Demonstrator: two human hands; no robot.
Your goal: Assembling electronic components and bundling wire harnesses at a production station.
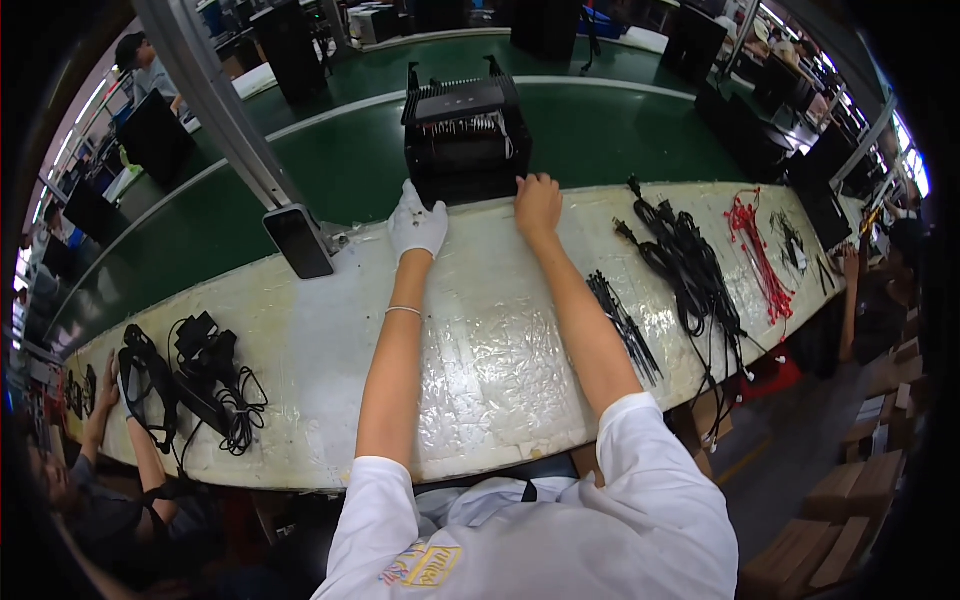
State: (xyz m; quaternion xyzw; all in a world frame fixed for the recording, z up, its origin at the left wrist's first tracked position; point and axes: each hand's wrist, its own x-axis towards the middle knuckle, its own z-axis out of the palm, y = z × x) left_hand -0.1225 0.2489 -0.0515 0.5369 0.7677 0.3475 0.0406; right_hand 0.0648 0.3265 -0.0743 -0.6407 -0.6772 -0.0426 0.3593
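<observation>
1. White shirt [560, 555] of the person: a tilted, printed patch of lettering [432, 566] at the front, toward the person's left in the lower part of the view. Yellow outlines frame the main letters, and smaller coloured strokes stand at the patch's left end. Folds and the wide lens bend it, so the wording cannot be read reliably.
2. Black machine [465, 155] beyond the tabletop [330, 380]: a short row of small pale marks [460, 104] on its upper panel, too tiny to read.
3. Cardboard boxes [865, 485] at right: pale patches show; whether these are labels cannot be told.
</observation>
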